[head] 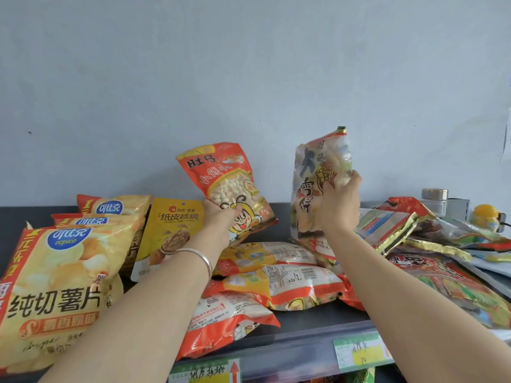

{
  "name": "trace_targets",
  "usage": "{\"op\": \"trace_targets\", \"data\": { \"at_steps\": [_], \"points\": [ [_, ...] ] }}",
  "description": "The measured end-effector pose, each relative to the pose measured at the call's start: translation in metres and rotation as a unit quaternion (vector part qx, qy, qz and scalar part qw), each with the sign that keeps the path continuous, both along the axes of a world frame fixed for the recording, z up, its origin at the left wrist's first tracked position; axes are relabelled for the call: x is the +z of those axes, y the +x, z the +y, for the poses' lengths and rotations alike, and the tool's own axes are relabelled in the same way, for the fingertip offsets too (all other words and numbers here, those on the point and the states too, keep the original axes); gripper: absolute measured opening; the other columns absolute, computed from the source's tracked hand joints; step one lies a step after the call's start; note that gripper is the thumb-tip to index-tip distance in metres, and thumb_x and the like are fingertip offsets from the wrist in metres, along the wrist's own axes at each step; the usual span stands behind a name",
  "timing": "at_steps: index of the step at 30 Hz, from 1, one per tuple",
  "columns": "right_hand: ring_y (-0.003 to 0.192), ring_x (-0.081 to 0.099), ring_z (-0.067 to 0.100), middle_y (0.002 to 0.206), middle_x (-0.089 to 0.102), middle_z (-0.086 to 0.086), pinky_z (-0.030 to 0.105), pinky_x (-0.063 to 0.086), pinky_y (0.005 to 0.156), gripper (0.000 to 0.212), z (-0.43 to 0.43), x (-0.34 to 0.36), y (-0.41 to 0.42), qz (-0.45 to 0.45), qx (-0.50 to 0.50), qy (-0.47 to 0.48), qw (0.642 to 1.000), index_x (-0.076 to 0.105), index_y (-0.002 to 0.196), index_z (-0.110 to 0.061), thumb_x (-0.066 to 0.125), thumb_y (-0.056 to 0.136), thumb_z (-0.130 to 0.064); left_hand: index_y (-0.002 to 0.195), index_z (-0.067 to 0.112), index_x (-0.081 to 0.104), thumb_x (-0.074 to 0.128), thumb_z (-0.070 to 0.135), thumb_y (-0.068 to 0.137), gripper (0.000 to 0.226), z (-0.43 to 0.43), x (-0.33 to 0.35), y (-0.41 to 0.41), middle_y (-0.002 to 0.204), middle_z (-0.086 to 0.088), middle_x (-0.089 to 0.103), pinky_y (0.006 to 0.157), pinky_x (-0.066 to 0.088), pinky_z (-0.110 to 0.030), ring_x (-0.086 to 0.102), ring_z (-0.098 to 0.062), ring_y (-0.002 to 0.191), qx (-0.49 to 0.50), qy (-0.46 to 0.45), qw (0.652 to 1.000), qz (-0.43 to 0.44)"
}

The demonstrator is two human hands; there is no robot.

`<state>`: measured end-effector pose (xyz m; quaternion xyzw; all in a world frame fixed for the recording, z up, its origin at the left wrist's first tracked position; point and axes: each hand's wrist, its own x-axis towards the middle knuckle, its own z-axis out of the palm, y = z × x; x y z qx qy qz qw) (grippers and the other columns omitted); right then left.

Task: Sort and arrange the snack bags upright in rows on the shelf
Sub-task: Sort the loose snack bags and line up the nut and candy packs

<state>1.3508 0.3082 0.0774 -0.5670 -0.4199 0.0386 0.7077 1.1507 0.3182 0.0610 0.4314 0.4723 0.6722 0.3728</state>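
Snack bag of biscuits (226, 178), orange: lower edge clamped in the curled fingers of the left hand (221, 221), centre of frame. The bag is tilted with its top leaning left, clear of the shelf (318, 324).

Right hand (340, 205): fingers wrapped round the right edge of a rice-cracker bag (312, 175), thumb on its front. This bag is near upright; cannot tell whether its bottom touches the bags beneath.

Silver bracelet (203, 261) on the left wrist.

Below the hands, orange bags (290, 283) lie flat on the dark shelf.

Left of frame: yellow chip bags (55, 286) stand upright, one behind another, with a yellow walnut bag (174, 230) standing just beside them.

Right of frame: loose heap of mixed bags (442, 272).

Price tags (359, 352) sit on the shelf's front rail.
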Motion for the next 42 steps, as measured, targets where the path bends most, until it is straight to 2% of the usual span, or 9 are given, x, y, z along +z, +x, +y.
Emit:
{"op": "trace_targets", "data": {
  "at_steps": [3,7,11,14,18,27,30,36,42],
  "points": [
    [0.127,0.045,0.034,0.153,0.028,0.007,0.050,0.046,0.092,0.072,0.003,-0.001,0.009,0.001,-0.032,-0.001,0.999,0.010,0.151,-0.031,0.047,0.094,-0.004,0.127,0.015,0.033,0.069,0.005,0.083,0.058,0.009,-0.009,0.009,0.133,-0.006,0.047,0.103,0.040,-0.045,0.047,-0.027,0.121,-0.032,-0.011,0.999,0.040],
    [0.147,-0.004,0.036,0.160,-0.010,0.008,0.052,0.009,0.117,0.098,0.005,-0.019,0.020,-0.275,-0.144,-0.142,0.940,0.004,0.150,-0.040,0.045,0.079,0.013,0.119,0.018,0.035,0.070,0.003,0.081,0.053,0.016,-0.019,0.018,0.122,-0.002,0.051,0.089,0.042,-0.036,0.048,-0.020,0.107,-0.056,-0.015,0.994,0.093],
    [0.143,0.023,0.031,0.150,0.036,0.009,0.055,-0.001,0.116,0.053,0.011,-0.033,0.018,-0.495,-0.100,-0.272,0.819,0.048,0.135,-0.033,0.046,0.088,-0.008,0.133,0.021,0.032,0.069,0.004,0.081,0.066,0.017,-0.027,0.023,0.114,0.003,0.049,0.089,0.039,-0.033,0.047,-0.018,0.106,-0.074,-0.011,0.987,0.141],
    [0.128,0.045,0.030,0.134,0.053,0.006,0.055,0.005,0.114,0.043,0.011,-0.033,0.009,-0.507,-0.055,-0.292,0.809,0.057,0.127,-0.028,0.042,0.090,-0.013,0.135,0.021,0.031,0.068,0.004,0.082,0.067,0.015,-0.026,0.021,0.116,0.003,0.049,0.088,0.039,-0.033,0.046,-0.016,0.104,-0.071,0.002,0.987,0.141],
    [0.121,0.050,0.030,0.138,0.048,0.012,0.041,0.042,0.095,0.043,0.014,-0.024,-0.015,-0.441,0.086,-0.209,0.869,0.045,0.138,-0.014,0.045,0.097,-0.026,0.135,0.020,0.030,0.068,0.006,0.083,0.066,0.012,-0.022,0.005,0.116,0.005,0.047,0.086,0.038,-0.032,0.045,-0.014,0.104,-0.054,0.026,0.986,0.153],
    [0.124,0.049,0.027,0.150,0.036,0.012,0.034,0.046,0.091,0.090,0.033,-0.027,-0.096,-0.183,0.339,-0.234,0.893,0.004,0.153,-0.013,0.060,0.090,-0.044,0.136,0.023,0.030,0.067,0.012,0.085,0.064,0.008,-0.026,-0.049,0.114,0.010,0.045,0.084,0.036,-0.031,0.043,-0.011,0.107,0.007,0.053,0.986,0.160],
    [0.125,0.051,0.028,0.150,0.036,0.010,0.043,0.046,0.100,0.100,0.041,-0.027,-0.109,-0.085,0.423,-0.222,0.874,0.002,0.153,-0.018,0.070,0.083,-0.044,0.136,0.025,0.030,0.068,0.014,0.085,0.065,0.010,-0.027,-0.064,0.114,0.011,0.046,0.082,0.037,-0.031,0.044,-0.011,0.106,0.034,0.067,0.981,0.176],
    [0.102,0.065,0.016,0.121,0.063,0.001,0.026,0.057,0.067,0.074,0.058,-0.029,-0.125,-0.003,0.530,-0.151,0.835,0.038,0.135,-0.020,0.081,0.075,-0.022,0.133,0.031,0.029,0.067,0.021,0.084,0.063,0.017,-0.026,-0.066,0.107,0.018,0.045,0.076,0.041,-0.028,0.048,-0.009,0.100,0.079,0.103,0.946,0.295],
    [0.087,0.063,0.017,0.107,0.057,-0.001,0.035,0.054,0.052,0.076,0.075,-0.030,-0.118,0.112,0.513,-0.186,0.831,0.031,0.122,-0.024,0.085,0.069,-0.035,0.141,0.029,0.022,0.064,0.020,0.087,0.069,0.032,-0.023,-0.056,0.135,0.000,0.049,0.101,0.041,-0.048,0.047,-0.025,0.123,0.047,0.061,0.936,0.342]
  ]
}}
